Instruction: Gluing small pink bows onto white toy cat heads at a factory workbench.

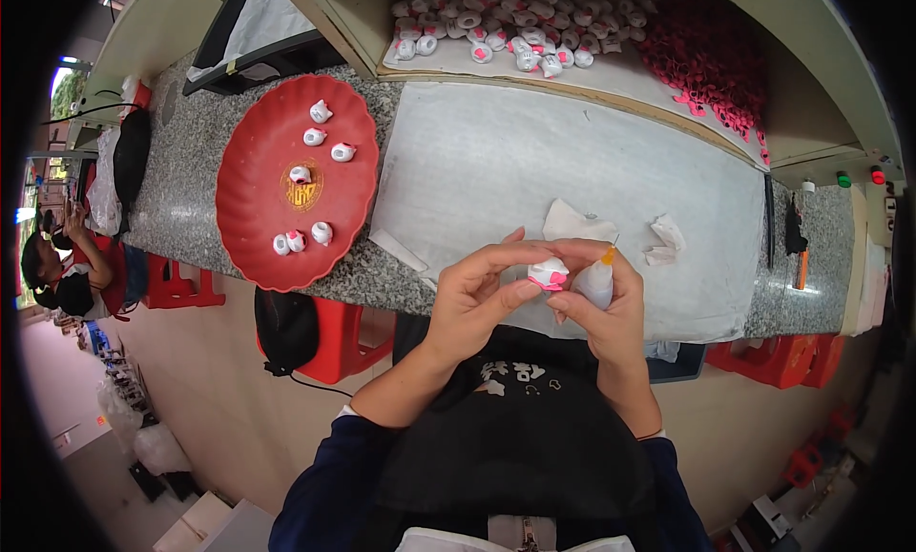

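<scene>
Red scalloped plate point(253, 170): a round gold emblem point(305, 198) is printed near the middle, with a bold gold character inside; one small white-and-pink piece point(300, 174) covers part of it.
Black apron point(520, 457): a short row of white characters point(528, 371) stands on the front, with small line drawings below.
Black tray point(277, 54): one yellow mark on its side, too small for reading.
</scene>
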